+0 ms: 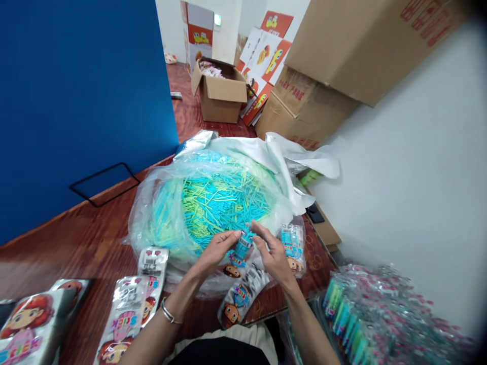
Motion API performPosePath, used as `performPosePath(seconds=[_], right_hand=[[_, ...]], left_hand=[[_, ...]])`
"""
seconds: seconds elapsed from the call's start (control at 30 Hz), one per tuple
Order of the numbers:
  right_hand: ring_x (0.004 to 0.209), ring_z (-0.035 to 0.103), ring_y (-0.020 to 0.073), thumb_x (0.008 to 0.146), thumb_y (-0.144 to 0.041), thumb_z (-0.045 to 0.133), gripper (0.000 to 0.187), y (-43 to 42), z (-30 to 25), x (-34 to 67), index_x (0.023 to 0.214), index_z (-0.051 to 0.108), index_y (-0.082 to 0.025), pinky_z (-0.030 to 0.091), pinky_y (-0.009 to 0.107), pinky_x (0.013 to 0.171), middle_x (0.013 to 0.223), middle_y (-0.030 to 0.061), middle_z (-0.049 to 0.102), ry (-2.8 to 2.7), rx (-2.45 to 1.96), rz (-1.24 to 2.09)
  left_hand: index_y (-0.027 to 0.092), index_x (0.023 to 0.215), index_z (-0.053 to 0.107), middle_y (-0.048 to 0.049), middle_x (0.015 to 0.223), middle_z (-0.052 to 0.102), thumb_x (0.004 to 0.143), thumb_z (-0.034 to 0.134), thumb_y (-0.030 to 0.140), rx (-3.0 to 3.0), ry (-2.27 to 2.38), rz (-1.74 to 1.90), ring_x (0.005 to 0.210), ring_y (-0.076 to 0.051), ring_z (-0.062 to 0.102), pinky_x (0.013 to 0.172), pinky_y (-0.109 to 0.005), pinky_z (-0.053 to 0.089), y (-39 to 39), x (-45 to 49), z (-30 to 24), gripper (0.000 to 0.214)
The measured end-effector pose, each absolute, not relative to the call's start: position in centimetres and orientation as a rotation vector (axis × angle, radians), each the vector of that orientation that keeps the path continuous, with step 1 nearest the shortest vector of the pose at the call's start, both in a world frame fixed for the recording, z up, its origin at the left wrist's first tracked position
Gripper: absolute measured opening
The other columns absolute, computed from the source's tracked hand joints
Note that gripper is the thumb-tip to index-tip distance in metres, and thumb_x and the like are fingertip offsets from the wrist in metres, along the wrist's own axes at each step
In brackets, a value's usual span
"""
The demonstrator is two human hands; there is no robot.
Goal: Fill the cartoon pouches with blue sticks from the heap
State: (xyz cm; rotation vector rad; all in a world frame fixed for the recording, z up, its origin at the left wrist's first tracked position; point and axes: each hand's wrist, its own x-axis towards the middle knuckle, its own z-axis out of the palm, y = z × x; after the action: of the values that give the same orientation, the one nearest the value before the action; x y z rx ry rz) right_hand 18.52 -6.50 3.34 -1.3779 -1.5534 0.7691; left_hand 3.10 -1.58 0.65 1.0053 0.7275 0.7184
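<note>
My left hand (220,247) pinches the left edge of a small clear-fronted printed pouch (242,246), with blue sticks showing inside it. At the pouch's top my right hand (271,252) curls its thumb and fingers around a few thin blue sticks (248,233); the exact grip is partly hidden. Just beyond both hands, a large clear plastic bag (142,203) lies open, full of loose blue and green sticks (220,197). Below the hands is a flat silver printed pouch (242,296), and a pouch with blue contents (292,246) lies to the right.
More printed pouches (125,314) lie on the dark red wooden table (87,243) at left. A heap of filled pouches (380,314) sits at lower right. Behind stand an open carton (222,96) and stacked boxes (304,101). A blue panel (83,101) borders the left.
</note>
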Motion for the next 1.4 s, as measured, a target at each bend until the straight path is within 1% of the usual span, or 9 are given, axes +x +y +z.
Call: performPosePath(seconds=[0.07, 0.27, 0.43, 0.7, 0.83, 1.0, 1.13, 1.3, 1.4], right_hand=[[0.109, 0.054, 0.0179, 0.088, -0.023, 0.043, 0.039, -6.6, 3.4, 18.5, 0.126, 0.045, -0.028, 0.043, 0.038, 0.095, 0.121, 0.0031, 0.058, -1.591, -1.365, 0.744], [0.103, 0.057, 0.0166, 0.088, -0.019, 0.043, 0.032, -6.7, 3.9, 18.6, 0.118, 0.053, -0.026, 0.044, 0.034, 0.092, 0.11, 0.0032, 0.063, -1.698, -1.386, 0.592], [0.103, 0.057, 0.0166, 0.087, -0.018, 0.045, 0.022, -6.4, 4.3, 18.8, 0.103, 0.059, -0.024, 0.044, 0.034, 0.091, 0.107, 0.0034, 0.063, -1.767, -1.313, 0.633], [0.102, 0.056, 0.0169, 0.087, -0.019, 0.045, 0.02, -6.3, 4.6, 19.0, 0.098, 0.061, -0.023, 0.043, 0.035, 0.091, 0.104, 0.005, 0.063, -1.726, -1.321, 0.626], [0.1, 0.057, 0.0175, 0.087, -0.023, 0.046, 0.017, -6.3, 4.8, 19.5, 0.094, 0.062, -0.022, 0.043, 0.034, 0.09, 0.103, 0.0051, 0.064, -1.702, -1.394, 0.65], [0.095, 0.059, 0.0178, 0.086, -0.032, 0.047, 0.019, -6.1, 4.7, 19.9, 0.093, 0.06, -0.021, 0.044, 0.032, 0.085, 0.096, 0.0035, 0.065, -1.642, -1.523, 0.837], [0.094, 0.059, 0.018, 0.086, -0.034, 0.046, 0.02, -6.1, 4.6, 19.5, 0.089, 0.06, -0.02, 0.044, 0.032, 0.085, 0.095, 0.0037, 0.065, -1.628, -1.582, 0.86], [0.107, 0.053, 0.0184, 0.086, -0.027, 0.048, 0.017, -6.1, 4.2, 18.8, 0.091, 0.063, -0.021, 0.038, 0.036, 0.095, 0.102, 0.0049, 0.064, -1.774, -1.459, 0.739], [0.108, 0.052, 0.0183, 0.085, -0.025, 0.05, 0.016, -5.9, 4.1, 18.9, 0.092, 0.064, -0.023, 0.038, 0.037, 0.095, 0.101, 0.0043, 0.065, -1.813, -1.418, 0.745]], left_hand=[[0.013, 0.071, 0.061, 0.0006, 0.061, 0.054, 0.078, 0.053, 0.047, 1.023, 0.73, 0.701, 0.057, -0.011, 0.045, 0.056, -0.023, 0.036, -1.6, 3.0, 0.8, 0.036], [0.011, 0.075, 0.062, 0.0009, 0.061, 0.053, 0.077, 0.05, 0.051, 1.083, 0.75, 0.659, 0.058, -0.011, 0.044, 0.056, -0.023, 0.036, -1.7, 3.0, 1.1, 0.042], [0.012, 0.072, 0.061, 0.0026, 0.058, 0.05, 0.077, 0.051, 0.05, 1.11, 0.781, 0.66, 0.055, -0.01, 0.04, 0.054, -0.022, 0.033, -1.9, 3.1, 1.0, 0.04], [0.012, 0.069, 0.06, 0.0029, 0.056, 0.046, 0.077, 0.051, 0.051, 1.102, 0.817, 0.701, 0.054, -0.009, 0.037, 0.05, -0.02, 0.03, -1.9, 3.2, 1.2, 0.041], [0.012, 0.076, 0.063, 0.001, 0.061, 0.053, 0.077, 0.051, 0.05, 1.067, 0.818, 0.691, 0.056, -0.01, 0.041, 0.051, -0.02, 0.032, -1.9, 3.2, 1.3, 0.039], [0.013, 0.089, 0.067, 0.0006, 0.063, 0.058, 0.078, 0.05, 0.051, 1.099, 0.842, 0.651, 0.054, -0.01, 0.045, 0.05, -0.02, 0.033, -2.0, 3.2, 1.1, 0.043], [0.016, 0.101, 0.066, -0.0015, 0.077, 0.066, 0.08, 0.049, 0.049, 1.096, 0.822, 0.664, 0.065, -0.014, 0.055, 0.06, -0.023, 0.041, -2.1, 3.4, 1.2, 0.043], [0.019, 0.099, 0.068, -0.0025, 0.091, 0.069, 0.08, 0.05, 0.046, 1.187, 0.811, 0.745, 0.093, -0.021, 0.058, 0.083, -0.028, 0.042, -2.0, 3.3, 1.5, 0.038], [0.018, 0.1, 0.068, -0.0028, 0.091, 0.069, 0.08, 0.049, 0.046, 1.194, 0.822, 0.737, 0.092, -0.021, 0.058, 0.082, -0.03, 0.043, -1.9, 3.2, 1.5, 0.039]])
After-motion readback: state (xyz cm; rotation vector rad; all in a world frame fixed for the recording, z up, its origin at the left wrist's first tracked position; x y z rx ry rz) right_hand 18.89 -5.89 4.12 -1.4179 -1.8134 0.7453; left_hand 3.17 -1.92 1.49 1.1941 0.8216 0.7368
